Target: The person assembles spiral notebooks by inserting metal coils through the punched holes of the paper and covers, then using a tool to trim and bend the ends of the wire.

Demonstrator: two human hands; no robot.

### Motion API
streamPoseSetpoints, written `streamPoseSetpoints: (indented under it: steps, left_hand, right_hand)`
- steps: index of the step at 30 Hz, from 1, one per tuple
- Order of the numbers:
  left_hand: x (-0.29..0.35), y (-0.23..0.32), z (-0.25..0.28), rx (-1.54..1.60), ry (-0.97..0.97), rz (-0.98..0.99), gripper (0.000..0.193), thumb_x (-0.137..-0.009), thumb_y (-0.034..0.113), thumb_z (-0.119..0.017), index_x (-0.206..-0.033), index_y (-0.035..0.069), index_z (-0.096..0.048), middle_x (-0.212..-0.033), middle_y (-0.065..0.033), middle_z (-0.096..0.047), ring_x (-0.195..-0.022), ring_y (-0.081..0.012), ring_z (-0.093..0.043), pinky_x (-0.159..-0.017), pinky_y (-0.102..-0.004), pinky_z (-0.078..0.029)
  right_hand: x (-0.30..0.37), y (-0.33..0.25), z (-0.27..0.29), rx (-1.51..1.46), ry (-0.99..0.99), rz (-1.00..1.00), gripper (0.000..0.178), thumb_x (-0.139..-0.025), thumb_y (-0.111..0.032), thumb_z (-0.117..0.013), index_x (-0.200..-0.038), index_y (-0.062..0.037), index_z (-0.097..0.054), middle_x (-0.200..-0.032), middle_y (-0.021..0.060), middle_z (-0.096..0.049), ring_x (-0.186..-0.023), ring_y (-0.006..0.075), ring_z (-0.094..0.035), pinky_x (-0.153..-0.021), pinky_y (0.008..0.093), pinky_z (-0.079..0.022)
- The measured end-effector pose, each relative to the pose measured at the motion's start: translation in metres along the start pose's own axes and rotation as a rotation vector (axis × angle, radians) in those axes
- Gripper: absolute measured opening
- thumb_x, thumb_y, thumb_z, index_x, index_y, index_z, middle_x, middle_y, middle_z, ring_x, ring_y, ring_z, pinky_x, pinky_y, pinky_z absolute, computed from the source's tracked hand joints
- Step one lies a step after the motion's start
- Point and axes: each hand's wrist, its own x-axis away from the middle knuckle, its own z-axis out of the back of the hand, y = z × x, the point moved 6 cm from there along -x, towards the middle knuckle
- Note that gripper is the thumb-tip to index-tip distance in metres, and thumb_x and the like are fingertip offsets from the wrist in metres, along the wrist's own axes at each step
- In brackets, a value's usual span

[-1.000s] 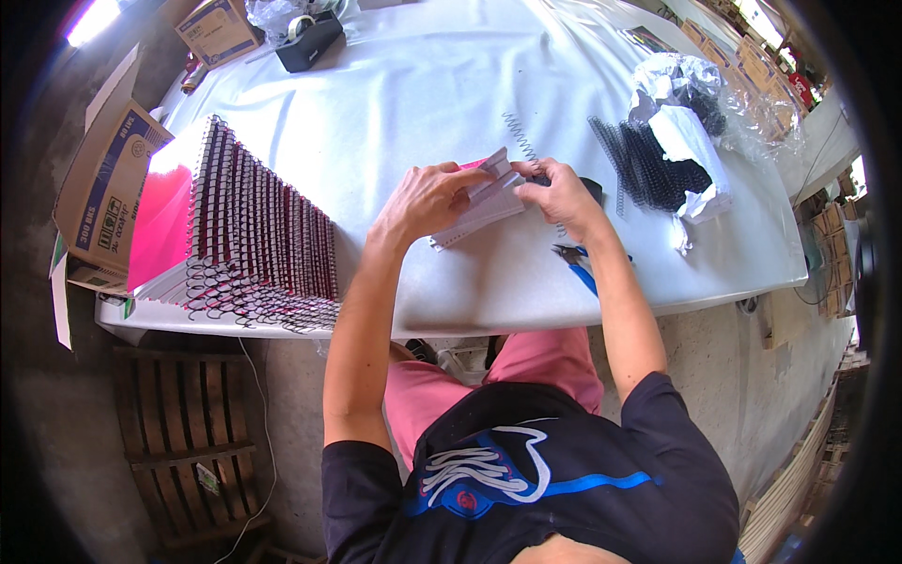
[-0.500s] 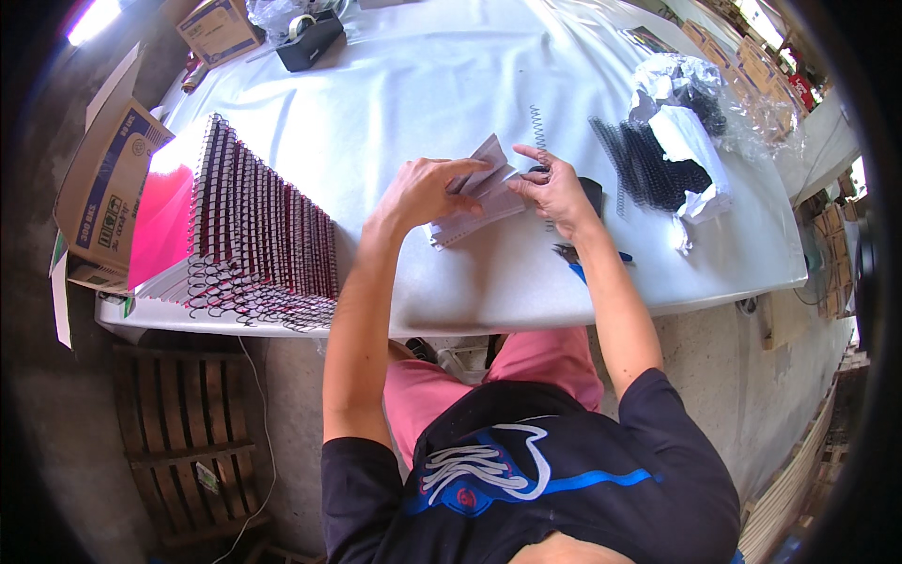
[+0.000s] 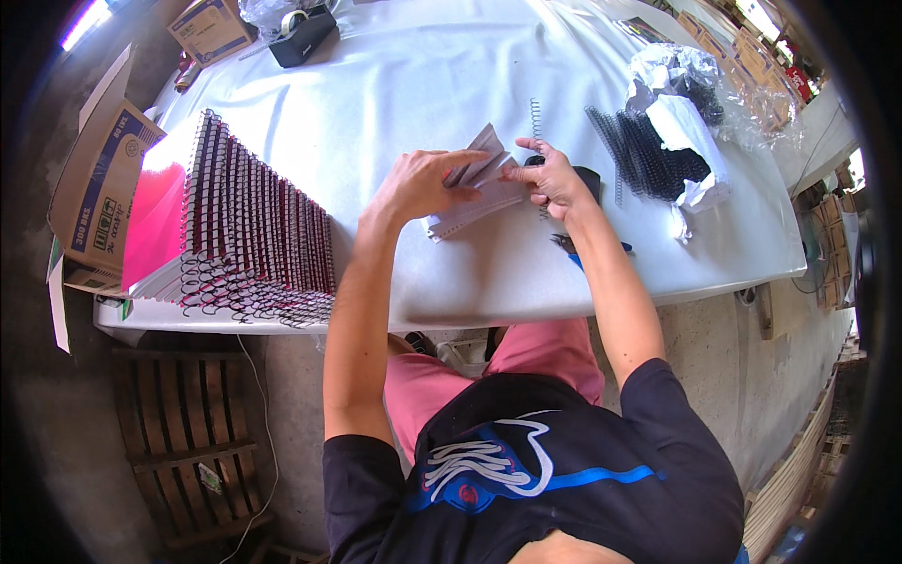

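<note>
My left hand (image 3: 420,183) grips a small stack of punched white sheets (image 3: 474,193) held over the white table (image 3: 413,85). My right hand (image 3: 550,176) pinches a thin metal spiral wire (image 3: 536,120) at the stack's right edge; the wire stands up from my fingers toward the far side. Blue-handled pliers (image 3: 578,249) lie on the table just under my right wrist.
A long fanned row of pink spiral-bound notebooks (image 3: 235,230) fills the left of the table. A pile of black spiral wires (image 3: 648,150) lies at right beside crumpled plastic wrap (image 3: 676,80). A tape dispenser (image 3: 303,38) and cardboard boxes (image 3: 99,179) sit far left.
Both hands have lifted the sheet stack a little farther from me, and the spiral wire now stands more upright at its right edge.
</note>
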Motion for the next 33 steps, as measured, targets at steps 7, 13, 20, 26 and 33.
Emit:
streamPoseSetpoints:
  steps: [7,13,20,26,33]
  left_hand:
    - [-0.004,-0.01,-0.002,-0.017,-0.112,0.137,0.059,-0.068,0.034,-0.075,-0.124,0.036,-0.055,-0.103,-0.006,-0.068,-0.08,-0.0262,-0.065,-0.072,-0.0401,-0.052]
    - [-0.005,-0.011,-0.003,0.003,-0.107,0.144,0.058,-0.067,0.037,-0.073,-0.123,0.037,-0.056,-0.1,-0.0065,-0.068,-0.082,-0.0257,-0.066,-0.073,-0.0402,-0.052]
    - [-0.004,-0.011,-0.003,0.01,-0.05,0.079,0.059,-0.067,0.042,-0.071,-0.123,0.038,-0.055,-0.097,-0.0065,-0.069,-0.082,-0.025,-0.066,-0.072,-0.0387,-0.052]
    - [-0.004,-0.01,-0.001,0.017,-0.088,0.119,0.055,-0.07,0.039,-0.07,-0.123,0.037,-0.055,-0.098,-0.0069,-0.068,-0.083,-0.0253,-0.066,-0.073,-0.0395,-0.052]
    - [-0.004,-0.013,0.003,0.069,-0.07,0.189,0.055,-0.088,0.024,-0.058,-0.136,0.041,-0.037,-0.091,-0.0141,-0.068,-0.076,-0.0297,-0.066,-0.072,-0.044,-0.051]
  right_hand:
    - [0.004,-0.005,-0.002,-0.058,-0.034,0.039,0.073,-0.07,-0.011,-0.081,-0.127,-0.005,-0.037,-0.082,0.0188,-0.068,-0.044,0.0026,-0.032,-0.04,0.0197,-0.019]
    - [0.004,-0.005,-0.002,-0.052,-0.026,0.087,0.077,-0.069,-0.013,-0.081,-0.129,-0.0047,-0.034,-0.08,0.0182,-0.068,-0.045,0.0017,-0.035,-0.039,0.0195,-0.019]
    - [0.013,-0.008,-0.013,0.01,-0.017,0.17,0.095,-0.064,-0.009,-0.083,-0.14,-0.0068,-0.025,-0.086,0.0144,-0.066,-0.058,0.0077,-0.051,-0.046,0.0205,-0.036]
    - [0.016,-0.01,-0.022,0.132,0.043,0.293,0.099,-0.063,-0.003,-0.082,-0.143,-0.0124,-0.024,-0.091,0.0118,-0.065,-0.084,0.0154,-0.06,-0.065,0.0267,-0.047]
    - [0.021,-0.02,-0.013,0.62,0.173,0.456,0.104,-0.064,-0.009,-0.083,-0.144,-0.0098,-0.017,-0.099,0.0139,-0.063,-0.086,0.0168,-0.06,-0.066,0.0253,-0.049]
